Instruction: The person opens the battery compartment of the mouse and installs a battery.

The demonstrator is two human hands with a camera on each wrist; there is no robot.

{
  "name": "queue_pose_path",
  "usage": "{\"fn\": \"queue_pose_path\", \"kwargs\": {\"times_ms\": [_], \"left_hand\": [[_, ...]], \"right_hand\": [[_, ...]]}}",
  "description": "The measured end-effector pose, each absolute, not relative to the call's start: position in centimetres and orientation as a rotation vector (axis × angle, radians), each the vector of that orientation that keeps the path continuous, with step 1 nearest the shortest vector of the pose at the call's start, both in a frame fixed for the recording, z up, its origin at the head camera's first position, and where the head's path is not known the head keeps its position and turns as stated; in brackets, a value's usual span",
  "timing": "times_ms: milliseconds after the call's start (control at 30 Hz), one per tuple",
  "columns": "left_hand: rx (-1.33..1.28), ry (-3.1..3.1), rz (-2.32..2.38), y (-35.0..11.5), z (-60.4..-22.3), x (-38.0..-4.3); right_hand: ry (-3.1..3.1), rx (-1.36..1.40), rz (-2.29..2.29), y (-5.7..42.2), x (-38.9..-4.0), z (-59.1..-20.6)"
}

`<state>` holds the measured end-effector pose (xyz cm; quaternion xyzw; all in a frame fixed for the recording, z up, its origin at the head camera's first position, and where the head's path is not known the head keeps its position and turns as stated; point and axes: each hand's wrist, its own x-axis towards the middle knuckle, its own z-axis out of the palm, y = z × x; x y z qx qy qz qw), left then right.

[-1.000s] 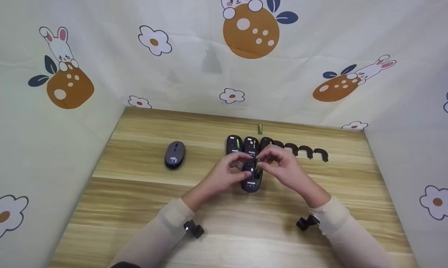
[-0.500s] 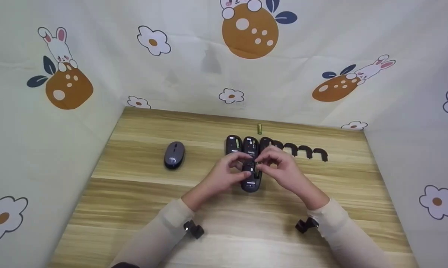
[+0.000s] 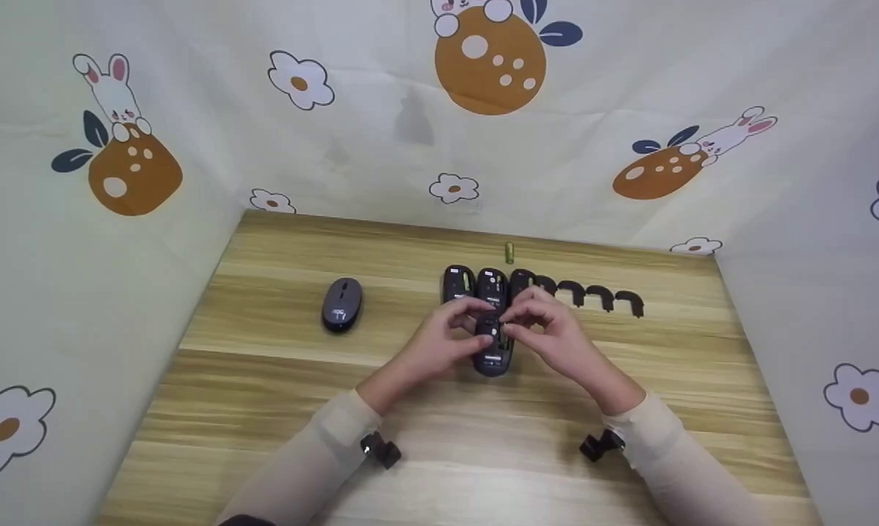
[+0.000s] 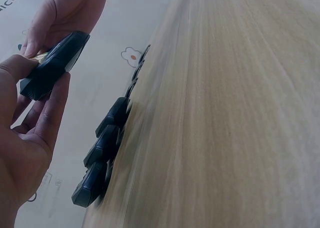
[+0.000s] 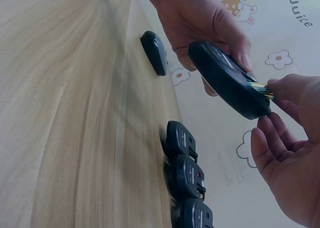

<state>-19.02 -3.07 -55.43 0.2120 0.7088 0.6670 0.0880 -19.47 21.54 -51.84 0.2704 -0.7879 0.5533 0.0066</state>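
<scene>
My left hand grips a dark computer mouse above the table, its underside turned up and the battery slot uncovered. A green-and-gold battery sits partly in that slot, tilted, with one end sticking out in the right wrist view. The thumb of my right hand presses on the battery's outer end, while its fingers curl by the end of the mouse. In the left wrist view, the mouse mostly hides the battery.
Behind the hands, three upturned mice lie in a row. Several curved black covers continue to the right, partly behind my right hand. A loose battery lies near the back edge. An upright grey mouse stands at left.
The right thumb and fingers have shifted slightly on the battery, which sits lower against the mouse's slot. My left hand keeps its hold, almost unmoved.
</scene>
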Motion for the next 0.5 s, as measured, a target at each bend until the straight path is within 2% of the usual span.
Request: {"fn": "queue_pose_path", "kwargs": {"times_ms": [500], "left_hand": [[0.649, 2.175, 1.999, -2.81, -55.35, -19.02]], "right_hand": [[-2.388, 0.528, 2.182, 20.49, -18.50, -52.61]]}}
